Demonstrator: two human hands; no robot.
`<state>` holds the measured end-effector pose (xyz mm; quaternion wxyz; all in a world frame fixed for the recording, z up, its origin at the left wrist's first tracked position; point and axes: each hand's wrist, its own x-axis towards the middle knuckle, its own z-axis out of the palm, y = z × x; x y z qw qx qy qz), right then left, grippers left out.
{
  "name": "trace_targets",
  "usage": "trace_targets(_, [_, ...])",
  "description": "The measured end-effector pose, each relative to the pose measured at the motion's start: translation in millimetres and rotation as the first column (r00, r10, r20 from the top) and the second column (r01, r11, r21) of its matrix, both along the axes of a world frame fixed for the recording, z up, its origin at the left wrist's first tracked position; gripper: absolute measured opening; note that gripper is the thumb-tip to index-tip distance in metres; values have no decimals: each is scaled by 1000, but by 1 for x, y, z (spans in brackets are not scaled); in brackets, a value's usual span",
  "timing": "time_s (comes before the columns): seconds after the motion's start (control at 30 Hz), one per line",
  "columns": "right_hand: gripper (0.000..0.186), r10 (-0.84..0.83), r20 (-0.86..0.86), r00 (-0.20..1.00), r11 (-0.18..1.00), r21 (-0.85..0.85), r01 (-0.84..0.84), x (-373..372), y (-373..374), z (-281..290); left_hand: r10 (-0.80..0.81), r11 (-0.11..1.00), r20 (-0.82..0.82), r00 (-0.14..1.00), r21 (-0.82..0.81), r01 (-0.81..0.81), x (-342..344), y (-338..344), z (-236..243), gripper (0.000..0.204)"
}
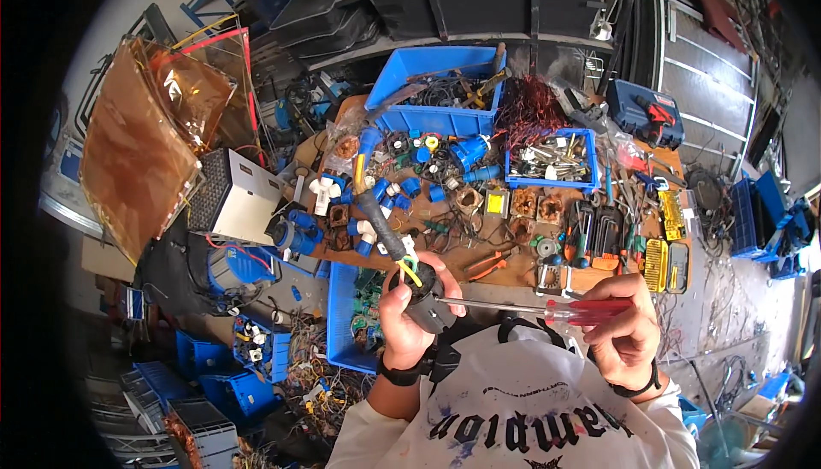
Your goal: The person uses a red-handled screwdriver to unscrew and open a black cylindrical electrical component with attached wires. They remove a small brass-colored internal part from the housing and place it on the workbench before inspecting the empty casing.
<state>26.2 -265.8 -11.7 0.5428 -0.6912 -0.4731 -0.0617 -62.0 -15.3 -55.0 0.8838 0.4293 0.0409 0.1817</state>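
My left hand point(406, 315) is closed round a black cylindrical fitting point(432, 308) at the table's near edge. A thick dark cable point(383, 234) with a yellow-green wire point(413, 271) rises from it toward a blue-and-yellow part point(369, 148) lying farther up. My right hand point(623, 332) grips a screwdriver point(581, 312) with a red translucent handle, held sideways; its metal shaft reaches left to the side of the black fitting. Whether the tip sits in a screw is too small to tell.
The wooden worktable point(487, 273) holds blue connectors, pliers point(484, 265), tools, a blue tool tray point(552, 180) and a large blue bin point(436, 114). A drill case point(637, 106) sits back right. A white box point(244, 191) stands left. Another blue crate point(338, 332) is below the near edge.
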Motion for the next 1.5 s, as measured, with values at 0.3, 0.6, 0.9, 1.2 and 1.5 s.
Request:
trace_targets(0.3, [38, 90, -549, 831, 970, 238, 52, -20, 4, -27, 27, 1000, 7, 1000, -2, -27, -1, -6, 1, 54])
trace_targets(0.6, [23, -57, -388, 920, 958, -282, -59, -7, 4, 13, 36, 993, 34, 999, 112, -40, -2, 0, 8, 55])
trace_targets(0.9, [29, -33, -180, 983, 969, -246, -12, -7, 7, 15, 86, 963, -10, 996, 258, -80, -3, 1, 9, 55])
trace_targets(1.2, [27, 28, -415, 909, 901, -384, -203, -6, 4, 14, 133, 934, -15, 991, 336, -121, -2, 0, 7, 57])
trace_targets(1.5, [31, 31, -27, 999, 958, -285, -37, 5, 4, 11, 130, 939, -25, 991, 325, -115, 1, -1, 10, 57])
